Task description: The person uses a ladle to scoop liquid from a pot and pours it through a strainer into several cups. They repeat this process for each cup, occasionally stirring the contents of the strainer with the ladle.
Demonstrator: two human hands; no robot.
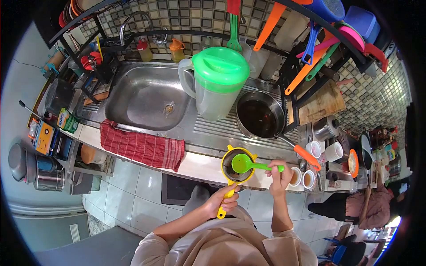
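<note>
My left hand (pixel 222 199) is closed round the handle of a yellow strainer (pixel 229 181), whose round bowl is over the counter's front edge. In my right hand (pixel 279 176) is the handle of a green ladle (pixel 242 163); its bowl is over the strainer. Behind them a saucepan (pixel 259 116) with an orange handle holds dark liquid on the ribbed drainboard. Two small cups of brown liquid, one (pixel 308 178) beside the other, stand just right of my right hand. A pitcher (pixel 217 95) with a green lid stands left of the saucepan.
The steel sink (pixel 146 99) is at the left, with a red cloth (pixel 142 144) over its front edge. Utensils hang from a black rack (pixel 290 106) at the upper right. White cups (pixel 333 151) and a lidded pot (pixel 326 129) stand farther right. Another person (pixel 372 206) is at the far right.
</note>
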